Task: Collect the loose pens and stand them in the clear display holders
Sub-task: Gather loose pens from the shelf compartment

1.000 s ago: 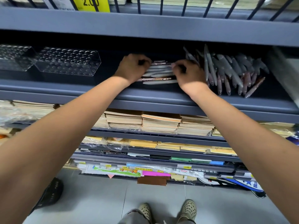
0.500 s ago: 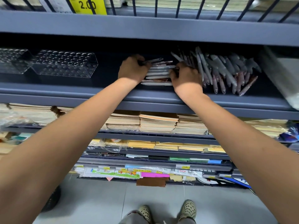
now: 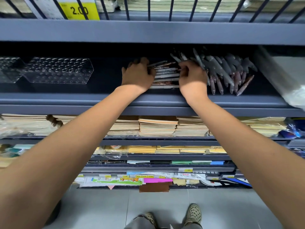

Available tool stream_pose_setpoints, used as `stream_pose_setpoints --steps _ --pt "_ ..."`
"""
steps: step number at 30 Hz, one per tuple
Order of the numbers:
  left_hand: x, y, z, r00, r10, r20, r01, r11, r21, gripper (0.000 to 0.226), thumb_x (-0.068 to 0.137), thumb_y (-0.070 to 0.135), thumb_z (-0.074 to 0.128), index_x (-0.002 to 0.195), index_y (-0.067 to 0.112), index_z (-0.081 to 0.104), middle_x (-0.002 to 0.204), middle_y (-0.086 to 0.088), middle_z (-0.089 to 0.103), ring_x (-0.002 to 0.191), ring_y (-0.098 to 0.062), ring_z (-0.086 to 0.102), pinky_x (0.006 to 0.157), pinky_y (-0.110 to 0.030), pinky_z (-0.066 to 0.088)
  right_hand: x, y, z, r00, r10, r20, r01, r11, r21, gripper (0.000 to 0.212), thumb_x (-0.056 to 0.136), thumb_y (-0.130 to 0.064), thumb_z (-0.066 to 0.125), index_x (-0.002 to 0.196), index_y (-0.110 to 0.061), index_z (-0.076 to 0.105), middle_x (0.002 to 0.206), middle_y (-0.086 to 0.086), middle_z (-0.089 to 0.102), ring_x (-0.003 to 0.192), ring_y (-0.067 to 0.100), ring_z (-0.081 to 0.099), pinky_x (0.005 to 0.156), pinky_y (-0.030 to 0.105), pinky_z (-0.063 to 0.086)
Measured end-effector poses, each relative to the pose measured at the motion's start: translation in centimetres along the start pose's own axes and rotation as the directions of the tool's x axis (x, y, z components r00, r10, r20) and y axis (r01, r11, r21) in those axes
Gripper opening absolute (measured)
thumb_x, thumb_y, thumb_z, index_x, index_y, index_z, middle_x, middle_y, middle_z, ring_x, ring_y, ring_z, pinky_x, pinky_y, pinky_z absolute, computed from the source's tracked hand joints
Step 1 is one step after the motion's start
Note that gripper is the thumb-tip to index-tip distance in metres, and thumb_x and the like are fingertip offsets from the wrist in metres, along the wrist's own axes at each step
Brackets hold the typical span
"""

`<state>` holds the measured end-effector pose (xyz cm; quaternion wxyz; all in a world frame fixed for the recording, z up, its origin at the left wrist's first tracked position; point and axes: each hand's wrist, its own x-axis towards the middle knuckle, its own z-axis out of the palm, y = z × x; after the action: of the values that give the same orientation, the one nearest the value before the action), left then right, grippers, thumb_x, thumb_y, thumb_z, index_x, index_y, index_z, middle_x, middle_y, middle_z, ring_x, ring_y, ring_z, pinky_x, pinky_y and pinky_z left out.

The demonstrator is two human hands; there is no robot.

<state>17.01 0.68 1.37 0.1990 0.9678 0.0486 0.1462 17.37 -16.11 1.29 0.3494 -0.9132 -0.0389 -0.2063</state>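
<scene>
Shelf: left hand, right hand, fingers curled, grip stacked pens beside loose pile.

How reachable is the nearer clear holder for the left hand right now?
Probably yes: only bare shelf lies between the left hand and the nearer clear holder. The hand is occupied, though, gripping the pen bundle together with the right hand.

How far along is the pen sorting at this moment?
Done: nothing; the clear holders look empty. In hand: left hand and right hand grip a bundle of pens lying on the shelf. Left: the loose pile beside the right hand, then standing every pen.
</scene>
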Motion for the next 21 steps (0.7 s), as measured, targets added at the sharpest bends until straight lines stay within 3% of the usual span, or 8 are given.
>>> stream_pose_setpoints --steps 2,5,7,10,12,14,18,21 --pt "-0.1 0.1 0.1 1.000 -0.009 -0.026 0.011 0.998 0.065 0.042 0.098 0.037 0.039 0.133 0.014 0.047 0.128 -0.016 0.058 0.122 -0.037 0.050 0.106 -0.049 0.027 -0.5 0.6 -1.0 0.996 -0.021 -0.083 0.029 0.996 0.087 0.035 0.088 -0.003 0.043 0.112 -0.015 0.067 0.104 0.008 0.072 0.096 0.027 0.065 0.084 0.024 0.044" --pt "0.3 0.0 -0.5 0.998 0.058 -0.012 -0.057 0.993 0.104 0.064 0.095 0.060 0.041 0.142 0.017 0.039 0.141 -0.017 0.049 0.132 -0.037 0.042 0.113 -0.052 0.023 -0.9 2.3 -2.4 0.989 -0.106 -0.100 0.111 0.993 0.047 0.032 0.088 -0.003 0.046 0.111 -0.010 0.066 0.104 0.011 0.070 0.094 0.029 0.065 0.086 0.034 0.050" --pt "0.8 -0.3 -1.7 0.969 0.163 0.188 -0.179 0.982 0.068 0.097 0.077 0.083 0.049 0.151 0.028 0.024 0.156 -0.014 0.032 0.143 -0.035 0.029 0.117 -0.051 0.019 -0.5 3.2 -2.7 0.990 -0.135 -0.030 0.131 0.987 -0.094 0.032 0.088 -0.011 0.048 0.115 -0.014 0.064 0.110 0.012 0.068 0.103 0.033 0.061 0.090 0.039 0.048" --pt "2.2 -0.3 -3.3 0.799 0.170 0.577 -0.256 0.964 0.070 0.129 0.050 0.092 0.064 0.154 0.043 0.004 0.166 -0.003 0.003 0.152 -0.027 0.005 0.121 -0.042 0.006 0.2 3.5 -2.0 0.993 -0.087 0.079 0.109 0.928 -0.356 0.031 0.090 -0.025 0.049 0.118 -0.022 0.062 0.118 0.013 0.064 0.120 0.036 0.048 0.096 0.041 0.039" --pt "3.3 0.1 -3.8 0.708 0.121 0.696 -0.295 0.946 0.136 0.136 0.045 0.095 0.063 0.154 0.040 0.002 0.165 -0.006 0.014 0.149 -0.030 0.020 0.120 -0.040 0.015 0.4 3.3 -1.7 0.992 -0.071 0.102 0.106 0.912 -0.395 0.032 0.091 -0.026 0.049 0.121 -0.023 0.061 0.123 0.014 0.061 0.126 0.036 0.040 0.098 0.043 0.032" --pt "4.3 0.6 -3.9 0.682 0.112 0.723 -0.351 0.917 0.189 0.137 0.046 0.097 0.058 0.156 0.032 0.007 0.157 -0.011 0.035 0.137 -0.035 0.042 0.115 -0.046 0.034 0.5 3.5 -1.6 0.992 -0.074 0.105 0.110 0.912 -0.395 0.033 0.092 -0.025 0.049 0.123 -0.023 0.061 0.127 0.012 0.060 0.128 0.035 0.038 0.100 0.042 0.031" --pt "5.7 1.4 -4.1 0.739 0.155 0.655 -0.405 0.880 0.247 0.107 0.074 0.068 0.070 0.156 0.023 0.018 0.158 -0.008 0.033 0.139 -0.030 0.037 0.115 -0.040 0.032 0.5 3.7 -1.7 0.990 -0.093 0.103 0.126 0.909 -0.397 0.033 0.092 -0.026 0.049 0.122 -0.023 0.061 0.127 0.010 0.059 0.128 0.033 0.038 0.100 0.040 0.030" --pt "6.2 2.6 -4.1 0.737 0.094 0.669 -0.391 0.867 0.310 0.101 0.080 0.055 0.072 0.156 0.017 0.018 0.156 -0.014 0.035 0.135 -0.035 0.041 0.111 -0.041 0.036 0.3 3.6 -1.7 0.992 -0.096 0.088 0.123 0.911 -0.393 0.033 0.091 -0.025 0.049 0.121 -0.023 0.062 0.126 0.011 0.060 0.127 0.033 0.039 0.099 0.040 0.031"
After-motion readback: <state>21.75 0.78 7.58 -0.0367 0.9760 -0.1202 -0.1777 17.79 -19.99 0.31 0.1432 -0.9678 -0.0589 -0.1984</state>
